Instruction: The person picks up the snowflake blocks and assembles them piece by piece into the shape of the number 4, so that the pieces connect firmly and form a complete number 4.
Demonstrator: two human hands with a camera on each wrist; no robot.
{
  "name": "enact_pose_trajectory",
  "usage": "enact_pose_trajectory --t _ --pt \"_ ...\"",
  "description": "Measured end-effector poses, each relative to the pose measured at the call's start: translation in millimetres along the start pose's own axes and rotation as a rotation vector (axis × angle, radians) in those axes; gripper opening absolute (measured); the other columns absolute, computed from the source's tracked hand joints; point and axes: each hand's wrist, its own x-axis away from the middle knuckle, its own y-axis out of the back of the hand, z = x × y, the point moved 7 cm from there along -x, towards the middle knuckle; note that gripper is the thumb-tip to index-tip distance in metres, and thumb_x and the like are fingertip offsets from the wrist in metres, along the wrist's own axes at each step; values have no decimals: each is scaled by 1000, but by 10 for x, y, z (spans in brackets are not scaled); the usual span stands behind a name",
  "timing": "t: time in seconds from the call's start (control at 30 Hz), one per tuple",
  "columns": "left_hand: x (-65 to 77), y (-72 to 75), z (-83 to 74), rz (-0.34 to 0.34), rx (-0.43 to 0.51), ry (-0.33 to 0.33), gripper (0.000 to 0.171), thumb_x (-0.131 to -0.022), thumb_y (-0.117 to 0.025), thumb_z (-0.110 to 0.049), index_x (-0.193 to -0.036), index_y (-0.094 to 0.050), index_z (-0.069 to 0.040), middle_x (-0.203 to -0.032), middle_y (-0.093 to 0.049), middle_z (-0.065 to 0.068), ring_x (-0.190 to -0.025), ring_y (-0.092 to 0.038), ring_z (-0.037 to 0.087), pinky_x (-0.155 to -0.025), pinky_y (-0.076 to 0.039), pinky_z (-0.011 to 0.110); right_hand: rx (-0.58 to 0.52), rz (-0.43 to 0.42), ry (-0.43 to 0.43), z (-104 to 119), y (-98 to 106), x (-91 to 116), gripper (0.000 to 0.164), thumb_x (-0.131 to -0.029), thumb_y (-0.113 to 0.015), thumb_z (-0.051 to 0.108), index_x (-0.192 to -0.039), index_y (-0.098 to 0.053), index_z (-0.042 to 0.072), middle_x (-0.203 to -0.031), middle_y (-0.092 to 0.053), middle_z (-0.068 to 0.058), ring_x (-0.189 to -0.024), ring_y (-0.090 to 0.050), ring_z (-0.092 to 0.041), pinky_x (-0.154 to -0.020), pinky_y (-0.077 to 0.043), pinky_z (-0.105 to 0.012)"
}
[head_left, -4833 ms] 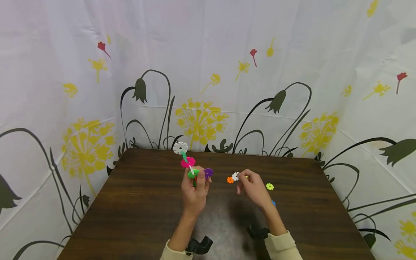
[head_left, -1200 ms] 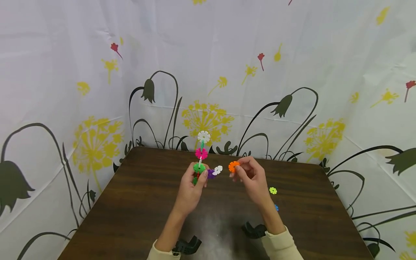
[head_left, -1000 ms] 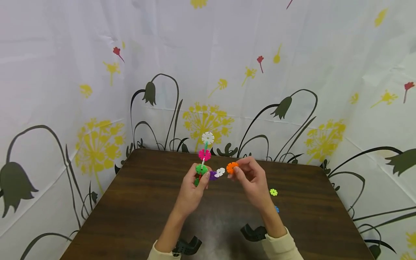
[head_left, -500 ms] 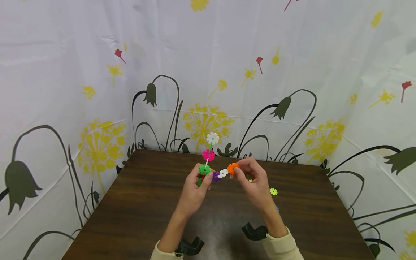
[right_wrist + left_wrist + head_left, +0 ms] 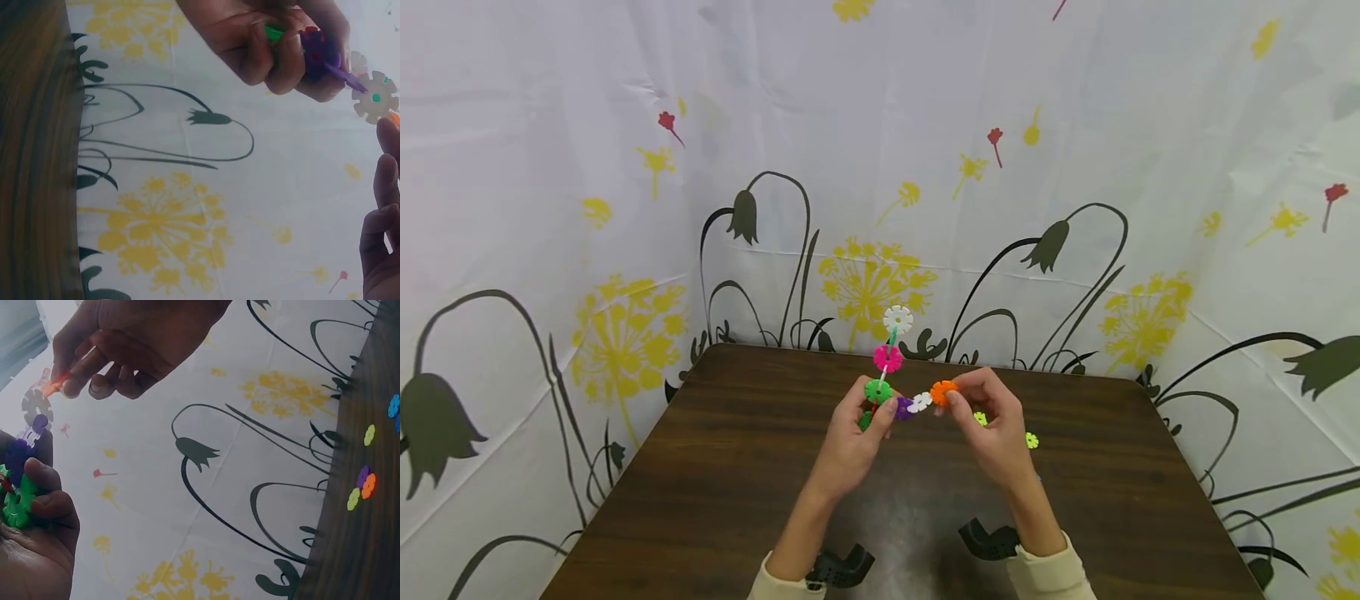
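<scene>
My left hand (image 5: 850, 437) grips a linked chain of notched plastic discs. A white disc (image 5: 898, 320) tops the chain, above a pink disc (image 5: 887, 358) and a green disc (image 5: 877, 391). To the right, a purple disc (image 5: 904, 408) sticks out with another white disc (image 5: 920, 402) joined to it. My right hand (image 5: 996, 429) pinches an orange disc (image 5: 943, 392) between thumb and fingers. The orange disc's edge meets that white disc; how deep the slots sit is unclear. In the left wrist view, the orange disc (image 5: 55, 384) appears edge-on beside the pale white disc (image 5: 37, 407).
Loose discs lie on the dark wooden table (image 5: 715, 467), right of the hands: yellow-green discs (image 5: 1032, 440), and in the left wrist view a blue disc (image 5: 394, 405), a purple disc (image 5: 364, 476) and an orange disc (image 5: 369, 486). A patterned curtain (image 5: 865, 125) hangs behind the table.
Earlier, my right hand held the white disc near the table; it then joined the purple one. My right hand picked up the orange disc, and the gap between it and the white disc has closed.
</scene>
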Motion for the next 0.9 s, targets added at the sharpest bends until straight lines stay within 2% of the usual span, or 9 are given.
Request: enact_pose_trajectory --t 0.1,0.23,0.4,0.57,0.67,0.8,0.9 --pt "2 -14 9 7 7 2 7 -110 -59 -9 -115 -59 -4 -84 -55 7 -71 -53 14 -62 -50 23 13 -20 17 15 9 38 19 -97 -63 -14 -109 -64 1 -89 -73 -13 -77 -72 -16 -68 -60 -20" --pt "0 -26 21 8 6 1 6 -110 -60 -8 -114 -59 -4 -84 -54 5 -70 -53 13 -61 -49 23 15 -20 19 12 6 52 19 -97 -64 -14 -110 -65 1 -89 -74 -14 -77 -72 -13 -64 -59 -20" --pt "-18 -44 28 16 -3 -6 7 -110 -59 -8 -115 -59 -3 -86 -55 5 -70 -53 11 -59 -51 26 19 -8 -17 -35 9 54 17 -99 -65 -11 -110 -65 2 -87 -75 -13 -77 -72 -10 -66 -59 -22" --pt "-30 -46 48 9 -53 15 8 -110 -61 -11 -115 -59 -5 -93 -57 6 -74 -50 12 -62 -45 22 25 10 -41 -77 -14 68 15 -101 -64 -9 -110 -65 4 -85 -75 -11 -76 -70 -9 -63 -58 -24" --pt "-34 -39 65 -6 -80 22 8 -109 -61 -11 -115 -59 -6 -97 -58 7 -78 -49 12 -65 -43 21 18 14 -58 -108 -36 70 14 -102 -64 -8 -110 -65 4 -85 -74 -12 -77 -71 -10 -67 -61 -27" --pt "-38 -40 82 -28 -59 8 7 -109 -61 -9 -114 -60 -4 -96 -60 9 -75 -48 11 -64 -44 21 19 36 -105 -190 -30 76 12 -105 -63 -3 -113 -66 6 -87 -75 -11 -77 -72 -14 -72 -63 -30" --pt "-39 -19 85 -52 -28 -12 6 -108 -62 -7 -113 -61 -3 -93 -61 14 -74 -52 12 -64 -46 21 21 88 -142 -309 0 74 14 -108 -59 1 -117 -66 8 -88 -75 -11 -73 -70 -17 -70 -60 -29"
